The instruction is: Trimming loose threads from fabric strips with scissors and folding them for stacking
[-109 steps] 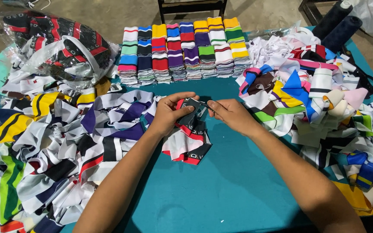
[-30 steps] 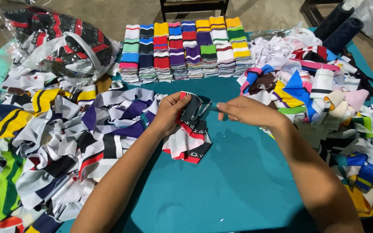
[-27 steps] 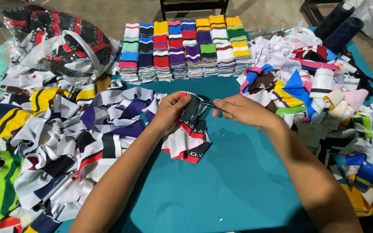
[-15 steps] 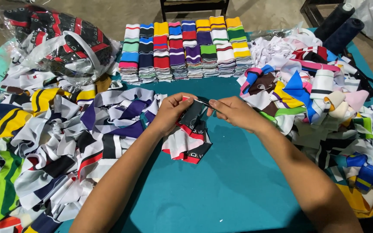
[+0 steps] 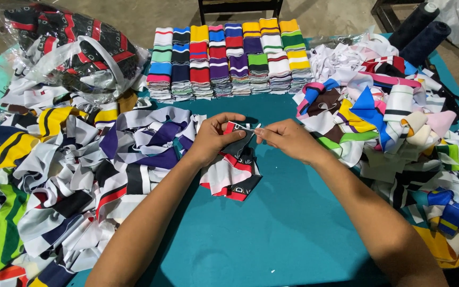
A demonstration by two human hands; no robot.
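Two hands met at the centre of the frame over a teal table (image 5: pixel 293 234). The left hand (image 5: pixel 213 139) was closed on a small fabric piece (image 5: pixel 232 170), white, red and black, thumb on top and fingers curled beneath its upper edge. The right hand (image 5: pixel 288 141) pinched something small at that same edge, thumb and forefinger pressed tight; whether it was a tag, a thread end or a fold of the cloth was too small to tell. The lower part of the piece lay flat on the table, just below both hands.

Loose striped strips (image 5: pixel 70 175) sprawled over the left half of the frame, touching the left forearm. A clear bag (image 5: pixel 75 48) of dark cloth sat in the upper left. Neat folded stacks (image 5: pixel 227 61) in many colours ran along the top centre, well apart from the hands. A jumbled heap of offcuts (image 5: pixel 389 122) filled the right side, with two dark thread cones (image 5: pixel 418 29) in the upper right.

Judging from the grip, the work looked like fine handling at the edge of the piece. Doing it well would call for the left hand to keep the cloth taut and steady near the pinch, so the right fingers could work in line with the edge rather than across it. Keeping the piece on bare table, away from both piles, would stop it mixing with them.
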